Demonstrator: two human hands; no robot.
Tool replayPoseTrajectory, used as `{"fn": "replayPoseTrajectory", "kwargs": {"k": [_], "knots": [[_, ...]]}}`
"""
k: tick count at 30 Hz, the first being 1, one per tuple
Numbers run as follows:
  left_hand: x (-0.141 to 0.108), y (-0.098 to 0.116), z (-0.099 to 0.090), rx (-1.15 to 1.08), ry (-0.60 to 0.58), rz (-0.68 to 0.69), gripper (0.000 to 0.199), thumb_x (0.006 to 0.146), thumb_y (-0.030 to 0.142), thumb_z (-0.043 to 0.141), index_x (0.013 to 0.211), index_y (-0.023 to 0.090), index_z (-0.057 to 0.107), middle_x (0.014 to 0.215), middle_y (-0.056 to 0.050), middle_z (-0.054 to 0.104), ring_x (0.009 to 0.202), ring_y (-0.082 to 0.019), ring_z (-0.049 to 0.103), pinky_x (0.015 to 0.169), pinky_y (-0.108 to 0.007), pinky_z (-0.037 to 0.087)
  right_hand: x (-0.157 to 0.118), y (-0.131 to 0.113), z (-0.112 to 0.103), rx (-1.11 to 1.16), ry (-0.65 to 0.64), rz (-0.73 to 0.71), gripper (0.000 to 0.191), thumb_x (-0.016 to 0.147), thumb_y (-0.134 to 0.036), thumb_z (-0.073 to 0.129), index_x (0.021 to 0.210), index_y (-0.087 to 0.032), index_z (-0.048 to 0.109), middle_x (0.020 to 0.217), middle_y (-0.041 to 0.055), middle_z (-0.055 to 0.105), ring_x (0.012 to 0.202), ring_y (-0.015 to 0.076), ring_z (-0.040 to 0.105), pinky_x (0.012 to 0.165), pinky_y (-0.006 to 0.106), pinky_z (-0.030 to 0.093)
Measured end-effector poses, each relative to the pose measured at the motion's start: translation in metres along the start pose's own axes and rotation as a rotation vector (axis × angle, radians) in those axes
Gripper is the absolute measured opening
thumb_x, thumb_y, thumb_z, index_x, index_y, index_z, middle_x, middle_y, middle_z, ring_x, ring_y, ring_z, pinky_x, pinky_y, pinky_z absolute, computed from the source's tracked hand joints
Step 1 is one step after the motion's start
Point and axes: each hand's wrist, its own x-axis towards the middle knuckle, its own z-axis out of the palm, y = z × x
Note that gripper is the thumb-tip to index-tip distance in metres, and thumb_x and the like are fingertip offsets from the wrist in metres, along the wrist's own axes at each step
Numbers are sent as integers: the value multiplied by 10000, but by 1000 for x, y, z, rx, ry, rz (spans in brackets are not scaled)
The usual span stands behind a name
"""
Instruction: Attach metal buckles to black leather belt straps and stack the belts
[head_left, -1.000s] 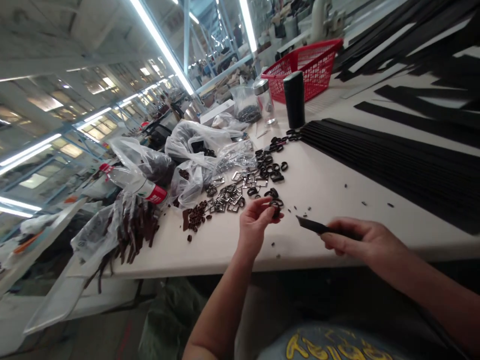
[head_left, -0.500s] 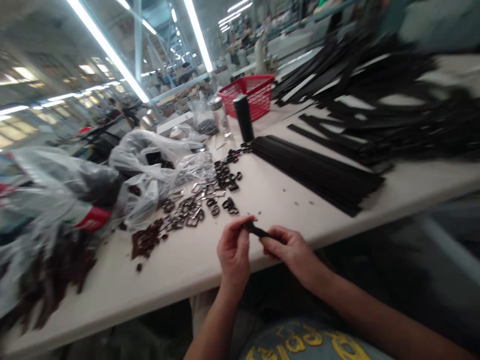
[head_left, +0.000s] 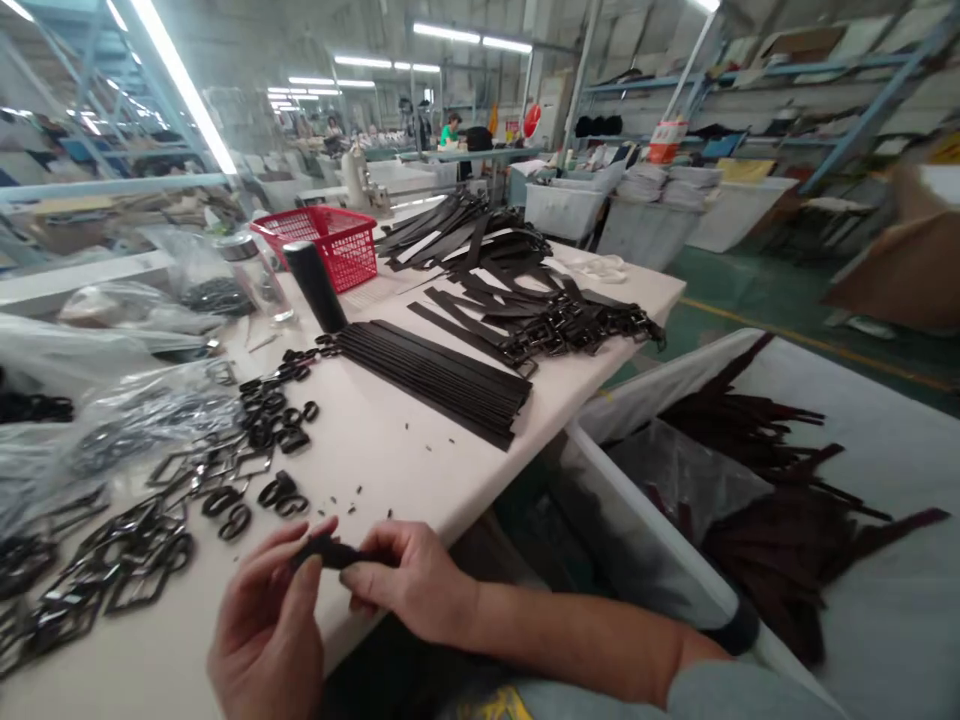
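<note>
Head view showed that the scene had swung since a moment earlier: the bags and bottle once at nine o'clock were mostly out of frame, and the stacked black straps (head_left: 442, 375) now lay at twelve o'clock with a bin of dark strips (head_left: 780, 500) at three o'clock. The hands had come together; a second before they were apart, the right one alone carrying the strap end. That suggests the loop was being fitted onto the strap.

The left hand (head_left: 266, 625) and right hand (head_left: 409, 585) met at six o'clock over the desk (head_left: 390, 450) edge, both pinched shut on a small black strap piece (head_left: 330, 552). It looked dark, matte, narrow and short, its ends hidden by fingers. Black loops (head_left: 281, 495) lay just beyond at eleven o'clock, metal buckles (head_left: 112, 560) at nine o'clock, and a red basket (head_left: 330, 240) with a black flask (head_left: 315, 285) farther off.
</note>
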Motion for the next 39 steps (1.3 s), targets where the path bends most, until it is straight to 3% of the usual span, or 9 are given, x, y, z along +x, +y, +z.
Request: {"fn": "replayPoseTrajectory", "kwargs": {"k": [3, 7, 12, 17, 20, 22, 25, 33, 39], "knots": [[-2, 3, 4, 33, -9, 224, 148, 817, 180, 727, 945, 224, 668, 1085, -6, 658, 876, -189, 762, 813, -350, 646, -6, -5, 1, -69, -16, -70, 348, 735, -488, 738, 709, -184, 570, 602, -36, 596, 554, 102, 522, 568, 249, 436], [-13, 2, 7, 240, -170, 389, 152, 915, 147, 608, 992, 245, 695, 1239, -56, 610, 1002, -185, 728, 872, -347, 614, -6, -10, -3, -134, -43, -174, 299, 781, -470, 692, 739, -195, 580, 654, -32, 579, 605, 118, 523, 580, 251, 443], [-15, 8, 7, 42, -122, 123, 429, 923, 413, 620, 1328, 286, 553, 1419, -131, 541, 1116, -245, 667, 946, -401, 571, -4, -15, -11, -512, 17, -342, 215, 846, -403, 653, 790, -196, 632, 689, -13, 630, 642, 138, 550, 621, 264, 452], [0, 23, -6, -70, -101, -275, 365, 764, 483, 774, 980, 204, 684, 789, -5, 653, 719, -125, 611, 691, -247, 524, -8, -16, -26, -981, 58, -585, 187, 881, -388, 614, 867, -209, 667, 766, 32, 720, 693, 187, 657, 653, 296, 470], [0, 28, -10, -128, -155, -386, 373, 707, 420, 822, 954, 186, 669, 714, 29, 602, 619, -81, 533, 612, -211, 456, -5, -11, -32, -1105, 31, -605, 298, 854, -430, 637, 1061, -217, 662, 909, 55, 759, 758, 229, 713, 663, 324, 516], [-4, 27, -9, -180, -201, -437, 379, 700, 399, 825, 955, 177, 654, 718, 28, 600, 613, -75, 528, 607, -211, 442, -2, -6, -33, -1119, 0, -618, 423, 842, -474, 650, 1184, -226, 625, 1010, 73, 763, 813, 250, 733, 694, 345, 549], [-12, 22, -6, -212, -240, -470, 356, 706, 394, 818, 923, 167, 651, 738, 12, 620, 644, -88, 549, 633, -226, 448, 4, 1, -33, -1113, -45, -683, 337, 891, -484, 578, 1110, -238, 649, 966, 74, 764, 809, 252, 737, 701, 350, 562], [-1, 20, -24, -342, -174, -448, 434, 652, 463, 862, 897, 166, 663, 714, 20, 614, 630, -81, 550, 639, -222, 457, 2, 3, -37, -1161, -79, -709, 335, 920, -503, 555, 1130, -254, 632, 955, 45, 752, 795, 240, 732, 675, 339, 552], [-3, 12, -26, -405, -202, -489, 477, 627, 460, 884, 928, 156, 673, 725, 16, 628, 622, -79, 574, 622, -217, 478, 7, 4, -28, -1259, -86, -926, 268, 958, -400, 530, 1116, -211, 636, 930, 59, 760, 755, 239, 738, 660, 337, 519]]}}
